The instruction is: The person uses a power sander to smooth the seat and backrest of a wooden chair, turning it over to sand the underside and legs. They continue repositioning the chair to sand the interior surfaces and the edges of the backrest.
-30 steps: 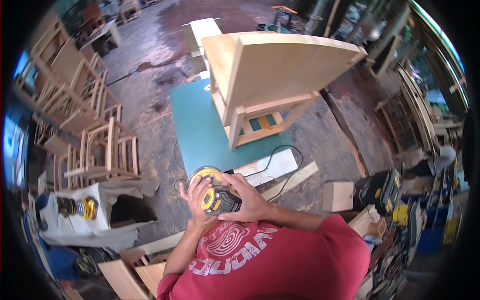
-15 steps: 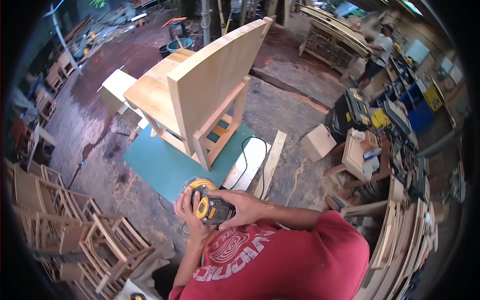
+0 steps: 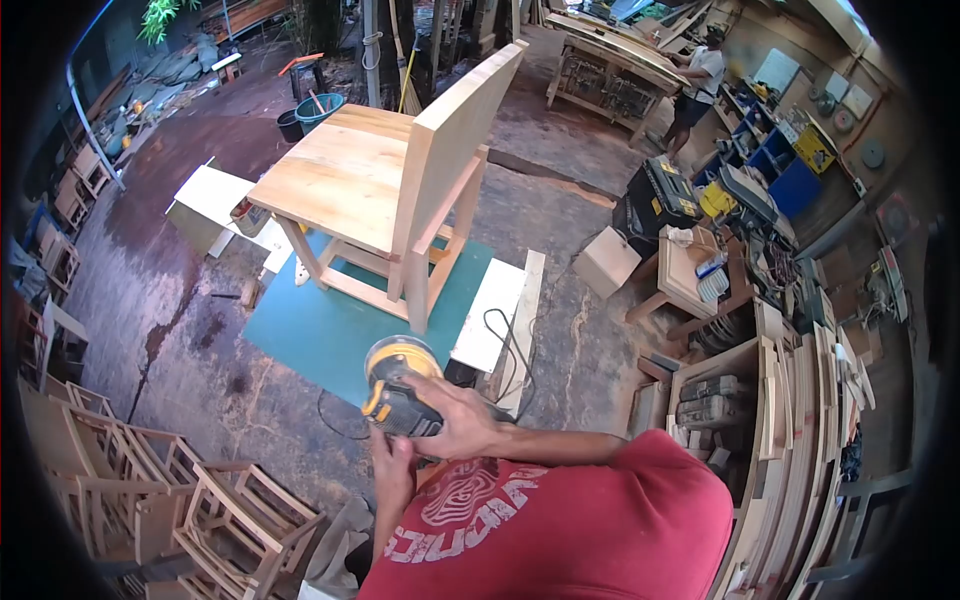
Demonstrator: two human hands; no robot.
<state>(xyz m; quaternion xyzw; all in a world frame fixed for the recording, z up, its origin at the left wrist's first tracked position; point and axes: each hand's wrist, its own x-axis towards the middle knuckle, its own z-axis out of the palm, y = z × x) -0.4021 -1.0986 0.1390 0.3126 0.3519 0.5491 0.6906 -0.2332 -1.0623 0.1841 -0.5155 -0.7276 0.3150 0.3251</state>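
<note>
Centrally, a yellow-and-black sander (image 3: 398,385) is held just in front of a red T-shirt (image 3: 600,520), its round end turned away from the body. Its dark casing is clasped by the right hand (image 3: 455,415), the fingers wrapped over one side. Its near end is met by the left hand (image 3: 393,458), whose fingers are drawn together; whether it is gripped there too cannot be told. Beyond the sander, a pale wooden chair (image 3: 345,175) is stood upright on a green board (image 3: 290,335), its backrest angled to the right. Beside that board, a white panel (image 3: 492,320) is crossed by a looped black cable (image 3: 512,350). At lower left, wooden frames (image 3: 245,520) are crowded together. At upper right, a black toolbox (image 3: 660,195) is seen, and farther off a person (image 3: 700,85) is seen beside a workbench (image 3: 610,75).
</note>
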